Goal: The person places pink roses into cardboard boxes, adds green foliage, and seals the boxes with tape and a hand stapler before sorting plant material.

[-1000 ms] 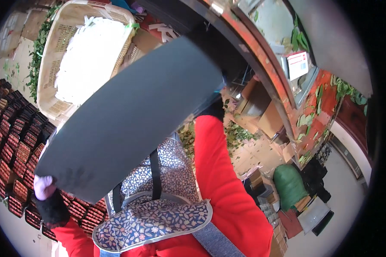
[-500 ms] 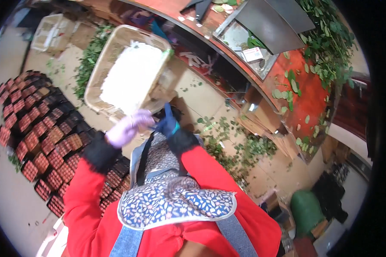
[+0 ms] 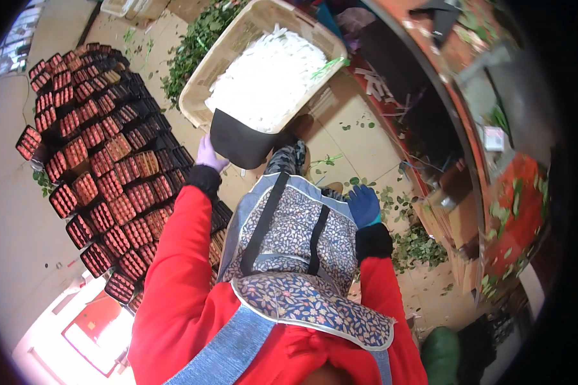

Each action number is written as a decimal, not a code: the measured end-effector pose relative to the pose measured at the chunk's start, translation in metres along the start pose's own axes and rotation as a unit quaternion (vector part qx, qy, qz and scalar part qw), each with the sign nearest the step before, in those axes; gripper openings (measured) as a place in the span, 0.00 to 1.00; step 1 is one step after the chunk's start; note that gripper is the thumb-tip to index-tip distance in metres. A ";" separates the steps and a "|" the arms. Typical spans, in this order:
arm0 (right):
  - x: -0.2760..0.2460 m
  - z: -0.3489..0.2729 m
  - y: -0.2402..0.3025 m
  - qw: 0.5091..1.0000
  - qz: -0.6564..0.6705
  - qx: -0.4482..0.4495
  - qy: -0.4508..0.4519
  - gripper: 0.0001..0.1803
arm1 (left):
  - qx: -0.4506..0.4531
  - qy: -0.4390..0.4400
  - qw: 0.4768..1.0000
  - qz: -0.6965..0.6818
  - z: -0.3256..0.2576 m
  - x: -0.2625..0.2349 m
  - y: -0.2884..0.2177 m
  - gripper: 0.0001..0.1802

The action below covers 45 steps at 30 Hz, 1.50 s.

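Note:
My left hand, in a lavender glove, grips the left edge of a black, smooth-sided thing. It looks like a plastic box or bucket, but I cannot tell which, and its inside is hidden. The black thing overlaps the near end of a large beige plastic basket. Many white strips are heaped in that basket. My right hand, in a dark blue glove, is beside the right edge of my flowered apron. Its fingers are stretched out and hold nothing that I can see.
Rows of black boxes with reddish contents cover the floor on the left. Cut green leaves lie beside the basket, with more leaves at right. A red-topped table curves along the right, with cardboard underneath.
My hands were close together in front of the apron and are now apart. My left hand now holds the black thing. My right hand has moved right. The whole view has shifted.

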State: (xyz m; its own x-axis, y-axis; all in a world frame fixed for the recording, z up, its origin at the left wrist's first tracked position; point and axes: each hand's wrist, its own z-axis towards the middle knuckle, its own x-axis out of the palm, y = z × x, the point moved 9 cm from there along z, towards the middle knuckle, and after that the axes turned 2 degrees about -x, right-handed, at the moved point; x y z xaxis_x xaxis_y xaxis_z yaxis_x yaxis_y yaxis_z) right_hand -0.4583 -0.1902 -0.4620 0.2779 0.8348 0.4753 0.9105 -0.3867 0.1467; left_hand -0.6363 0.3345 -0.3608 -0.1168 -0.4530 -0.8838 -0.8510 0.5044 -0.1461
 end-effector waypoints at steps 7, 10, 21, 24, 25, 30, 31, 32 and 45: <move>-0.001 0.009 -0.004 0.993 -0.068 0.030 -0.096 0.22 | 0.022 0.074 0.981 0.176 0.133 0.015 -0.030 0.68; 0.028 0.025 0.005 0.914 -0.401 -0.054 -0.012 0.24 | -0.066 0.186 0.974 0.114 0.184 0.045 0.004 0.72; 0.066 0.024 -0.058 0.983 -0.153 0.072 -0.074 0.16 | 0.404 0.163 0.899 0.046 0.024 -0.036 -0.136 0.26; 0.101 -0.005 -0.065 0.965 -0.256 0.026 0.050 0.16 | 0.456 0.168 0.862 0.143 -0.087 -0.081 -0.216 0.30; 0.112 -0.021 -0.066 0.965 -0.254 0.037 0.055 0.16 | 0.515 0.135 0.828 0.176 -0.125 -0.088 -0.238 0.33; 0.146 -0.123 -0.057 0.979 -0.179 0.010 0.093 0.18 | 0.662 0.090 0.725 0.168 -0.262 -0.141 -0.328 0.42; 0.116 -0.125 -0.066 0.983 -0.172 0.039 0.050 0.18 | 0.696 0.061 0.699 0.151 -0.285 -0.157 -0.345 0.42; 0.101 -0.129 -0.051 0.947 -0.307 -0.038 0.091 0.19 | 0.722 0.070 0.665 0.177 -0.307 -0.167 -0.361 0.41; -0.060 -0.242 -0.017 0.903 -0.034 -0.425 -0.056 0.23 | 0.872 0.166 0.432 0.157 -0.469 -0.219 -0.481 0.26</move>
State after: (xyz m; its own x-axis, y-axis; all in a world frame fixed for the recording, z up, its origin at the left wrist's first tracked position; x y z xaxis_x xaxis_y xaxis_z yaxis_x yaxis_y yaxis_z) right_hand -0.5641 -0.3283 -0.2833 0.3031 0.8839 0.3561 0.3761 -0.4543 0.8076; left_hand -0.4420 -0.1537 0.1120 -0.4004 -0.0953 -0.9114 0.8808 0.2341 -0.4115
